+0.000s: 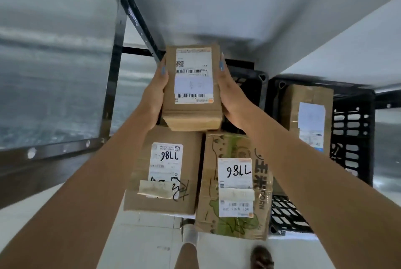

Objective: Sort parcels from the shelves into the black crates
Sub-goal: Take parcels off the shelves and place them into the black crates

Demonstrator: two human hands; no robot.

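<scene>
Two black crates stand side by side under the pale shelf, which fills the top of the view with its dark frame running down the left. The right crate holds a brown parcel with a white label, leaning against its near-left wall. The left crate is mostly hidden behind the hands and boxes, so what it contains cannot be told.

In front of the crates, on the white floor, lie two larger parcels, touching along one side. The plain box on the left carries a label marked 7786 in black pen and a scribble below it. The green-printed box on the right bears the same number on its label.

Above these, held in the air just before the left crate, is the small parcel, label facing the camera. The left hand presses its left side and the right hand its right side, fingers wrapped around the edges, gripping it between both palms.

A shoe shows at the bottom edge.
</scene>
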